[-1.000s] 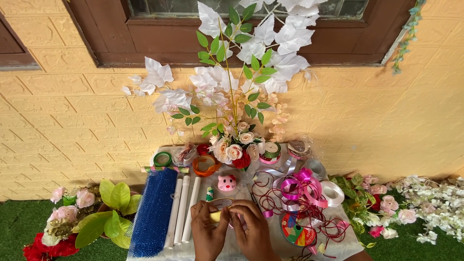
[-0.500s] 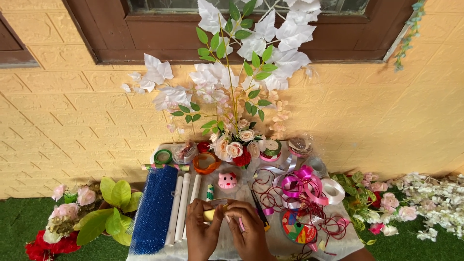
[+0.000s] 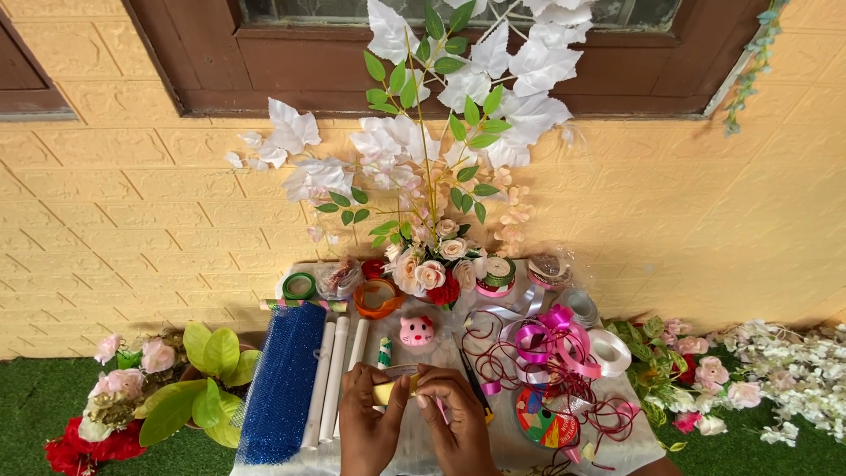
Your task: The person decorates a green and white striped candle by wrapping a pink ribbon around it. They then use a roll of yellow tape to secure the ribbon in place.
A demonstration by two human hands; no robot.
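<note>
A small yellow piece [image 3: 394, 389], perhaps ribbon or tape, was pinched between both hands at the table's near edge. The left hand [image 3: 368, 421] was closed on its left end and the right hand [image 3: 451, 416] on its right end, fingertips nearly meeting. What the piece was exactly could not be told.

The step in hand was judged to be a fine working of that yellow piece, folding or unrolling it; whatever followed would call for a steady two-handed pinch kept close over the white cloth [image 3: 414, 449].

At twelve o'clock from the hands a pink pig-shaped trinket [image 3: 416, 330] was seen, and beyond it a flower arrangement [image 3: 432, 264] against the yellow wall [image 3: 132, 203]. At nine o'clock white rolled tubes [image 3: 328, 379] lay beside a blue mesh roll [image 3: 280, 388]. At three o'clock a tangle of pink ribbon [image 3: 555, 339] and dark red cord [image 3: 520, 370] was spread.
</note>
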